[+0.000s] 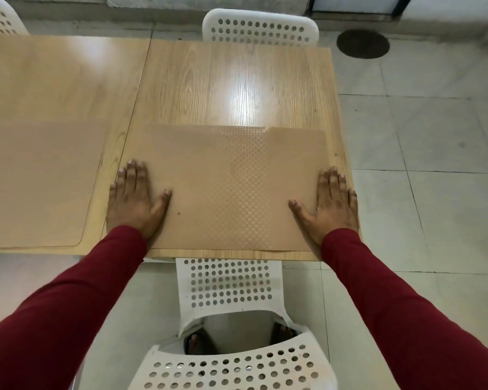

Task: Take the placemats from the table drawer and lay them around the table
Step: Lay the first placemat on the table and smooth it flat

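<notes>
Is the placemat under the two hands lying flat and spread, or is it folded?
Spread flat: the placemat lies open on the table.

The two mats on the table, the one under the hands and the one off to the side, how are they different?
The near placemat has the left hand and right hand pressing flat on its ends; the left placemat lies untouched. The near placemat shows a shiny dotted pattern; the left placemat looks plain and blurry. Both are tan, rectangular and flat on the wooden table.

On the table [237, 88] one placemat [231, 187] lies at 6 o'clock, a second placemat [37, 181] at 9, chairs [259, 29] at 12 and 6
</notes>
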